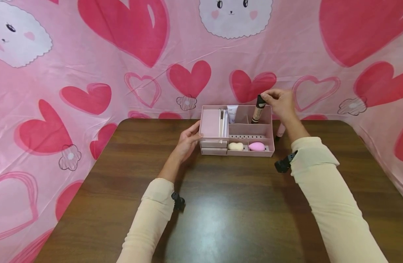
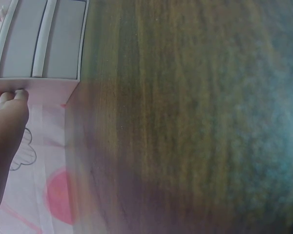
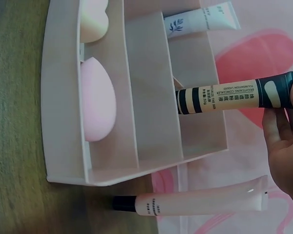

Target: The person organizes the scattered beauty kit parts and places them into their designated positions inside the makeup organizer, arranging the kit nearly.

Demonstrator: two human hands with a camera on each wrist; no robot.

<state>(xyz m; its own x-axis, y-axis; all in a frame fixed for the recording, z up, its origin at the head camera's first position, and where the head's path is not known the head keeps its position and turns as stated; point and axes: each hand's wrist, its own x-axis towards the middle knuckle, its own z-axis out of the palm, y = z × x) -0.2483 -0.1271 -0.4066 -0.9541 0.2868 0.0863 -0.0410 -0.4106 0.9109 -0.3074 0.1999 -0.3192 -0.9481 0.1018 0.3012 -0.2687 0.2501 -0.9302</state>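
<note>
A pink makeup organizer (image 1: 250, 129) stands at the back of the table. My left hand (image 1: 187, 141) touches its left side, the thumb near the front corner; in the left wrist view the fingers (image 2: 7, 100) meet the side wall. My right hand (image 1: 281, 104) pinches a black-and-beige foundation tube (image 3: 219, 97) at its black end. The tube's lower end is inside the back right compartment. A white tube (image 1: 232, 114) stands in the back compartment to its left. Thin brushes (image 1: 223, 122) fill a narrow slot. A cream sponge (image 1: 235, 146) and a pink sponge (image 1: 256, 146) sit in front.
A pink tube with a black cap (image 3: 200, 197) stands just right of the organizer, partly behind the right arm in the head view. Drawers (image 2: 63, 44) form the organizer's left front. A heart-patterned cloth (image 1: 139, 91) hangs right behind the wooden table (image 1: 221, 204).
</note>
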